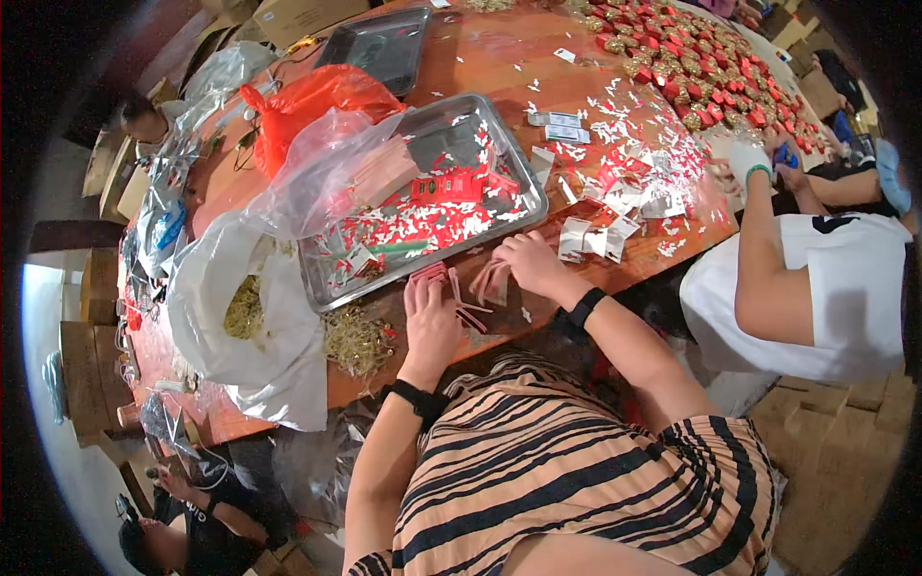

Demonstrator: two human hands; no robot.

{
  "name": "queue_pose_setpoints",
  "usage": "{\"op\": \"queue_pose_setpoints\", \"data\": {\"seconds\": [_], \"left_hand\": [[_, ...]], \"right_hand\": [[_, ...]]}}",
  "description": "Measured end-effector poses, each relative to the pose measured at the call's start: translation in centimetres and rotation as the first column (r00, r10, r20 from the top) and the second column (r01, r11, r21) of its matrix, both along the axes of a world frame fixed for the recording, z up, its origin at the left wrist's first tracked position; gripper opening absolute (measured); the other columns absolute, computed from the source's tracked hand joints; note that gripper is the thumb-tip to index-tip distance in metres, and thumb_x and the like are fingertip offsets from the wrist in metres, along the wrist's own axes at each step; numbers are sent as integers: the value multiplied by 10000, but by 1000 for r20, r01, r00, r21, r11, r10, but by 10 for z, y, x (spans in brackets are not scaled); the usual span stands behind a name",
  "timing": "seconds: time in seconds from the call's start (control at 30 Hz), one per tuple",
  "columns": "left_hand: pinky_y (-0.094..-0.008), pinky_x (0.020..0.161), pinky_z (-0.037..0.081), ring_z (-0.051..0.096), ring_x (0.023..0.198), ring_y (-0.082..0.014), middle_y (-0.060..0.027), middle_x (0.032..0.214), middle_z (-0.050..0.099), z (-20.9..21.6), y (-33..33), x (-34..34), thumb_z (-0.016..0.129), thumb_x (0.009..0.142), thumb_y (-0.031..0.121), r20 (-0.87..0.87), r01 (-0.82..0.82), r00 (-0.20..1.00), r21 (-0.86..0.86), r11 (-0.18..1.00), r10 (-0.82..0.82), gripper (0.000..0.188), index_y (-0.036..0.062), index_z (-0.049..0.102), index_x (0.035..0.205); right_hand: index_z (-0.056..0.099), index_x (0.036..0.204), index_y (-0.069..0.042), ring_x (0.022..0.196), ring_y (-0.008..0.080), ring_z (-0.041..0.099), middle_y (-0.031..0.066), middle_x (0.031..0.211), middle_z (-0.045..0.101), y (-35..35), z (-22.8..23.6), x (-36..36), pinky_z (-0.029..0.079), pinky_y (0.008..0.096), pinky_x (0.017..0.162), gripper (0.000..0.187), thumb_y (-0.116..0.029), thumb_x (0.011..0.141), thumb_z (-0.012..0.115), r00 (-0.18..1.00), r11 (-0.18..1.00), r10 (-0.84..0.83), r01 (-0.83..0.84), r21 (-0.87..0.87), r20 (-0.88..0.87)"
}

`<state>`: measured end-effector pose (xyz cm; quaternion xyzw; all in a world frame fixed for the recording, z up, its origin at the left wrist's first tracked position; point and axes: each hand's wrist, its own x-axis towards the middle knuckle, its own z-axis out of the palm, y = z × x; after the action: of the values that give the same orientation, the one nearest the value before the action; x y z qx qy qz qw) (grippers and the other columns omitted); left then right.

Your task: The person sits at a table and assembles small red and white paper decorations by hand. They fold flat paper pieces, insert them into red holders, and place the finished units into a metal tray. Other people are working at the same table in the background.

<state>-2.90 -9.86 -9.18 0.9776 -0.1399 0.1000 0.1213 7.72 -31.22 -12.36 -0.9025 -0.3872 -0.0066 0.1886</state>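
Currently, the left hand has its fingers curled onto a small pinkish-red stack at the near edge of the metal tray, while the right hand, just beside it, pinches thin pinkish pieces between thumb and fingers. Narrow strips fan out between the two hands. Inside the tray lie a pale pink block of cards, bright red pieces and scattered white scraps. Left of the hands, a clump of gold-green strands sits beside a white bag; folded white cards lie to the right. Farther out, a red-orange bag stands beyond the tray, and a white-shirted co-worker works near many red-and-gold ornaments.
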Motion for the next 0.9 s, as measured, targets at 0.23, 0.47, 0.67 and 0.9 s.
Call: {"op": "queue_pose_setpoints", "data": {"seconds": [0.23,0.47,0.67,0.9], "left_hand": [[-541,1022,288,445,1104,-369,-198,1021,525,-14,-13,6,583,708,125,36,51,998,40,998,-52,120,33,624,774],[-529,992,319,450,1088,-363,-186,1015,508,-13,-8,0,583,717,128,97,29,995,15,999,-31,121,12,613,729],[-504,924,359,466,1051,-330,-154,1004,502,-17,12,4,596,716,133,146,-270,952,-17,963,270,114,20,608,722],[-392,762,455,516,927,-348,-172,986,493,1,7,7,637,817,174,-120,-374,918,-573,729,377,248,-22,525,921]], "right_hand": [[585,873,-153,896,203,535,10,875,546,19,12,14,387,346,775,136,-90,763,535,938,941,339,-337,-32,78],[610,846,-124,929,203,528,34,930,537,42,15,2,410,338,766,104,-139,795,520,907,918,386,-358,-172,171],[627,803,-94,969,229,493,58,958,513,13,16,-3,423,374,806,92,-138,766,555,968,978,205,-209,13,146],[605,890,-114,941,243,505,43,933,527,43,17,-40,447,381,751,211,-91,681,590,965,969,231,-239,63,122]]}}
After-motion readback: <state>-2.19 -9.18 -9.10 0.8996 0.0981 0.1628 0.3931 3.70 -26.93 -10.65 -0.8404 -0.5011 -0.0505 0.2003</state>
